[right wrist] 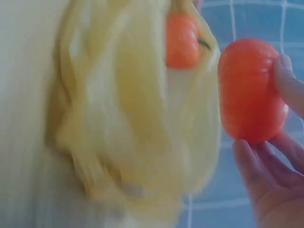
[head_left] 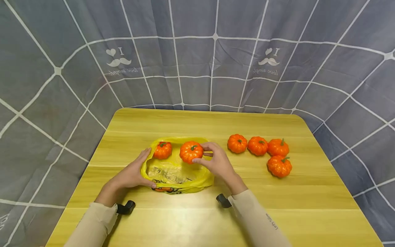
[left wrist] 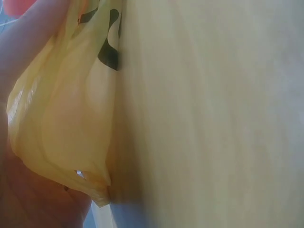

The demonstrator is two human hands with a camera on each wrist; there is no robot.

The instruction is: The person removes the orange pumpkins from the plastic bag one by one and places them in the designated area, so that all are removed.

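Note:
A yellow plastic bag (head_left: 172,168) lies on the table with its mouth spread upward. Inside its left part sits one small orange pumpkin (head_left: 162,150). My left hand (head_left: 132,173) rests along the bag's left side, fingers and thumb spread wide against the plastic. The left wrist view has the bag's side (left wrist: 71,118) against that hand. Between thumb and fingers, my right hand (head_left: 217,159) holds a second orange pumpkin (head_left: 191,152) over the bag's mouth. In the right wrist view this pumpkin (right wrist: 251,90) stands out beside the bag, gripped at its edge.
To the right, several more orange pumpkins lie close together: one nearest the bag (head_left: 237,143), others in a row, and one nearer the front (head_left: 279,166). The wooden table (head_left: 185,223) ends at a grey grid-patterned curtain (head_left: 197,58) behind and at both sides.

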